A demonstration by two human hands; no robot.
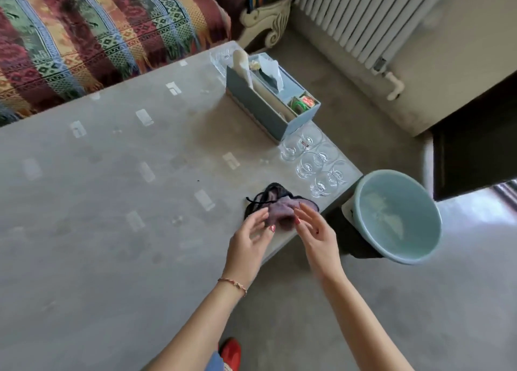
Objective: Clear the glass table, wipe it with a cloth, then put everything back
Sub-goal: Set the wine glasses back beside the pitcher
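A crumpled purple cloth (279, 207) with dark edging lies on the glass table (112, 202) near its right edge. My left hand (250, 237) and my right hand (314, 230) hover on either side of the cloth with fingers straight and spread. Their fingertips are at the cloth's near edge; neither grips it. Several clear glasses (313, 160) stand grouped at the table's right edge. Behind them stands a blue-grey organiser box (263, 102) holding tissues and small items.
A light blue basin (397, 216) sits on a dark stool just right of the table. A sofa with a striped patterned throw (98, 34) runs along the table's far side. A white radiator (363, 15) stands at the back right.
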